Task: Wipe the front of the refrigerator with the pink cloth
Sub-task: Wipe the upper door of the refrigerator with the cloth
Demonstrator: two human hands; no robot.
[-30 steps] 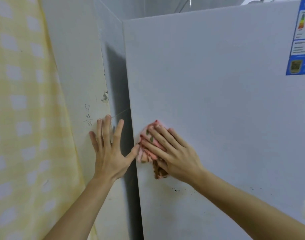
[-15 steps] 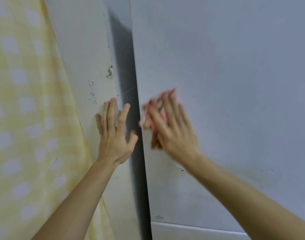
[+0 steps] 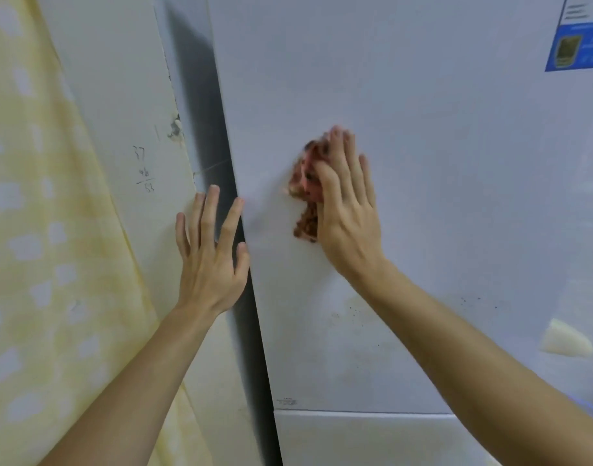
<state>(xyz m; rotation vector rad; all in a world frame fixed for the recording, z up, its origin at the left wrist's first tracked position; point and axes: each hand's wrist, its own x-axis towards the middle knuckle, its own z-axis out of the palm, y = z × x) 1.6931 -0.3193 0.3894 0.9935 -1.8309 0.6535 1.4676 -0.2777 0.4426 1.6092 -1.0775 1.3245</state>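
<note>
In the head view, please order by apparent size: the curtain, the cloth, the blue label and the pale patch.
1. Curtain, largest.
2. Label and cloth: too alike to rank; the frame cuts the label, the right hand covers part of the cloth.
3. Patch, smallest.

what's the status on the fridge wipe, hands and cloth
Right hand presses pink cloth on refrigerator front. Left hand open, fingers spread at its left edge. Dark specks below cloth.

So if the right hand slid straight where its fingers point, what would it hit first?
Probably nothing in view: the right hand, on the pink cloth, points up bare refrigerator door; the blue label sits well right.
</note>
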